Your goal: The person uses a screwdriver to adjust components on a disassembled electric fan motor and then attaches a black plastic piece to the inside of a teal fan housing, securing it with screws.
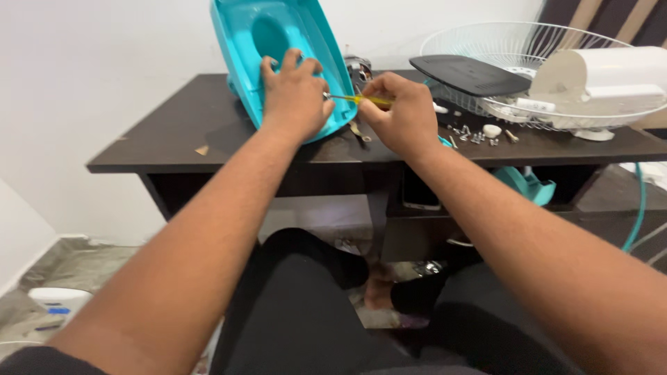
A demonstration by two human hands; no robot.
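A turquoise plastic fan housing (274,28) stands tilted on the dark wooden table (174,132). My left hand (295,97) lies flat on the housing's lower part and holds it. My right hand (399,114) grips a yellow-handled screwdriver (361,100), its metal tip pointing left at the housing's edge beside my left fingers. A motor part (359,69) shows behind the housing, partly hidden.
A white wire fan grille (486,42) at the right holds a black plate (469,73) and a white plastic part (611,73). Loose screws (476,135) lie by it. A turquoise piece (528,184) hangs under the table edge. My knees are below.
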